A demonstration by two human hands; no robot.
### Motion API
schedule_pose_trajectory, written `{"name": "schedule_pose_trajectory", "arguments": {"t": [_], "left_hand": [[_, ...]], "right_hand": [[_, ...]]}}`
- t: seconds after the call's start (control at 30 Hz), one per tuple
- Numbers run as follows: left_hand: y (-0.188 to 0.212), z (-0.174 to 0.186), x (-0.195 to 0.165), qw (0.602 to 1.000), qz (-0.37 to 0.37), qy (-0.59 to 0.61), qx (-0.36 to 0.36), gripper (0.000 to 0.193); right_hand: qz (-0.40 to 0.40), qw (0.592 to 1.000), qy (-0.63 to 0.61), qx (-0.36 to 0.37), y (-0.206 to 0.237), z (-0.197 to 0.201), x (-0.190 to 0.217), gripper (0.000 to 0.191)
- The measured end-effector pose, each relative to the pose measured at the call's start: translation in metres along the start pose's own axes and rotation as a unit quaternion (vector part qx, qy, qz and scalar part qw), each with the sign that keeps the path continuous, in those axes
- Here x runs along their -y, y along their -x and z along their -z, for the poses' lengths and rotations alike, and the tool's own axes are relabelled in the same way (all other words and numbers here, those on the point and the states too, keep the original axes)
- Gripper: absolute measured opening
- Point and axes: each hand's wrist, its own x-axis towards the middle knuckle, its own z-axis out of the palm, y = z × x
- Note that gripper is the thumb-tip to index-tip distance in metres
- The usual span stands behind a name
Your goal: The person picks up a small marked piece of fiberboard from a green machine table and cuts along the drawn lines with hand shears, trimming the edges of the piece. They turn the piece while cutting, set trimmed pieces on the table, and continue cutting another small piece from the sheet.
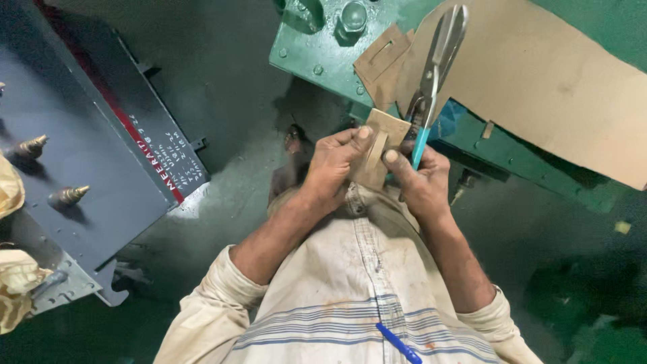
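- A large sheet of brown cardboard (539, 87) lay across the green machine housing (317, 47) ahead, with smaller cardboard offcuts (384, 61) at its near edge.
- A dark grey cabinet (74, 155) with brass-coloured terminals (67, 196) stood to the left, well apart from the hands.
- The left hand (330, 168) had its fingers (360, 133) closed on a small cardboard piece (379, 145), thumb on its face.
- The right hand (421, 182) pinched the same piece and clasped the blue handle of metal snips (437, 61), blades pointing away over the sheet.
- A blue pen (397, 342) sat in the striped shirt's pocket.
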Motion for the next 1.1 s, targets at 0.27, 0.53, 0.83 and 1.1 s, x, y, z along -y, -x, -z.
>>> {"name": "schedule_pose_trajectory", "arguments": {"t": [0.27, 0.53, 0.83, 1.1], "left_hand": [[-0.019, -0.016, -0.041, 0.951, -0.196, -0.219, -0.095, 0.033], [-0.033, -0.047, -0.029, 0.938, -0.248, -0.23, -0.072, 0.034], [0.002, -0.064, -0.05, 0.813, -0.348, -0.466, -0.017, 0.074], [0.002, -0.058, -0.055, 0.824, -0.315, -0.459, 0.107, 0.059]], "right_hand": [[-0.066, 0.951, -0.049, 0.298, 0.03, 0.114, 0.028, 0.032], [-0.206, 0.89, -0.102, 0.393, 0.017, 0.135, 0.029, 0.055], [-0.236, 0.896, -0.104, 0.36, 0.013, 0.146, 0.045, 0.057], [-0.144, 0.899, -0.061, 0.408, 0.009, 0.158, 0.057, 0.044]]}}
